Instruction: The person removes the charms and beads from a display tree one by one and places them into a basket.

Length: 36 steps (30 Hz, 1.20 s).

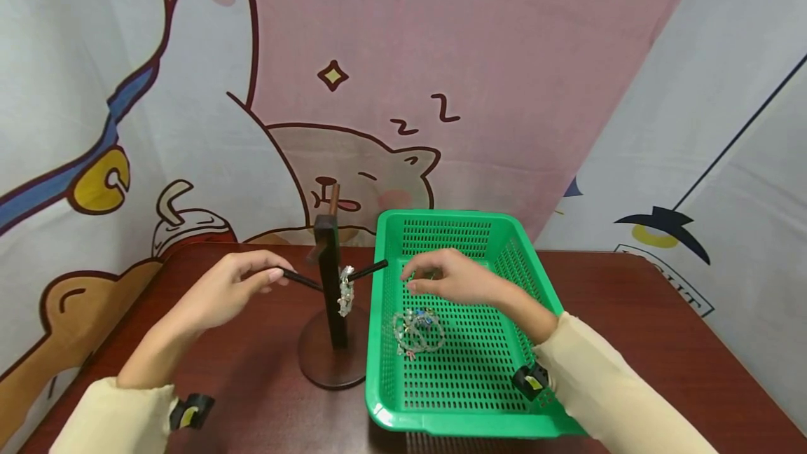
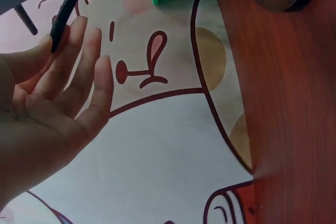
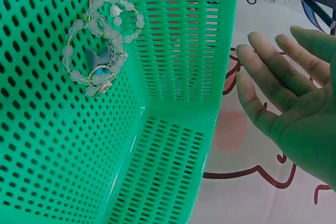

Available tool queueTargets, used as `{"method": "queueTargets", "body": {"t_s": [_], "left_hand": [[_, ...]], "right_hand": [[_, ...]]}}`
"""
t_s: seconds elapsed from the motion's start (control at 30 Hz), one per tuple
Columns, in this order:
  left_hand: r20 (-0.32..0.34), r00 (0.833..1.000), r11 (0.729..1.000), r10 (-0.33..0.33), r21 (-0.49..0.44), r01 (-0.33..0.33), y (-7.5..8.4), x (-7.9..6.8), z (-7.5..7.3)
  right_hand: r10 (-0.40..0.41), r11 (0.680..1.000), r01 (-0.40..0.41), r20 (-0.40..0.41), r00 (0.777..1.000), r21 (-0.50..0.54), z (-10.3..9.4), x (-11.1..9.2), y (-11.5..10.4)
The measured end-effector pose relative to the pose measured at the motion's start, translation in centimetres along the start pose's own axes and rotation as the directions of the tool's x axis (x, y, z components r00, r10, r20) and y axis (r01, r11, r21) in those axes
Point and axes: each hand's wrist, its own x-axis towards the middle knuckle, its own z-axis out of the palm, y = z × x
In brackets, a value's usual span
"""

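A dark wooden stand (image 1: 330,279) with side pegs and a round base stands left of the green basket. My left hand (image 1: 242,282) pinches the end of its left peg (image 2: 68,11) between thumb and forefinger. A clear beaded bracelet (image 1: 346,293) hangs on the right peg, close to the post. My right hand (image 1: 457,277) is over the basket's left part with fingers loosely bent, holding nothing; the right wrist view shows them (image 3: 294,85) spread apart. Several beaded bracelets (image 3: 79,75), one with a pink bow, lie overlapping on the basket floor.
The green perforated basket (image 1: 466,426) takes up the middle right of the reddish-brown table (image 1: 252,370). A cloth printed with cartoon animals (image 1: 504,90) hangs behind the table. The basket's raised left wall stands close beside the stand's base.
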Motion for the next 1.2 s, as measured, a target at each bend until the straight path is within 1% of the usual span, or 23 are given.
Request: {"method": "queueTargets", "body": {"t_s": [0.13, 0.27, 0.4, 0.6, 0.87, 0.97, 1.2], "left_hand": [[0.009, 1.0, 0.999, -0.028, -0.035, 0.028, -0.3, 0.5, 0.0], [0.014, 1.0, 0.998, -0.018, -0.068, 0.019, -0.3, 0.6, -0.1], [0.02, 1.0, 0.997, -0.014, -0.081, 0.016, -0.3, 0.7, -0.1], [0.027, 0.999, 0.996, -0.036, -0.076, 0.038, -0.4, 0.6, 0.0], [0.029, 0.999, 0.996, -0.023, -0.086, 0.026, -0.4, 0.6, -0.1], [0.028, 0.999, 0.996, -0.037, -0.08, 0.039, -0.4, 0.6, -0.1], [0.032, 0.999, 0.997, -0.036, -0.073, 0.038, -0.3, 0.5, -0.3]], "right_hand": [[-0.009, 1.0, 0.009, 0.005, 1.0, -0.004, 0.3, 0.1, -0.1], [-0.03, 1.0, 0.03, 0.009, 1.0, -0.002, 0.7, 0.3, -0.4], [-0.06, 0.998, 0.06, 0.027, 0.998, 0.014, 1.3, 0.6, -1.0], [-0.095, 0.995, 0.094, 0.046, 0.994, 0.021, 2.3, 1.3, -1.7], [-0.112, 0.993, 0.111, 0.062, 0.992, 0.027, 3.7, 2.2, -2.5], [-0.13, 0.991, 0.129, 0.062, 0.99, 0.023, 4.0, 2.5, -2.6], [-0.15, 0.989, 0.15, 0.064, 0.987, 0.004, 4.4, 3.0, -3.1]]}}
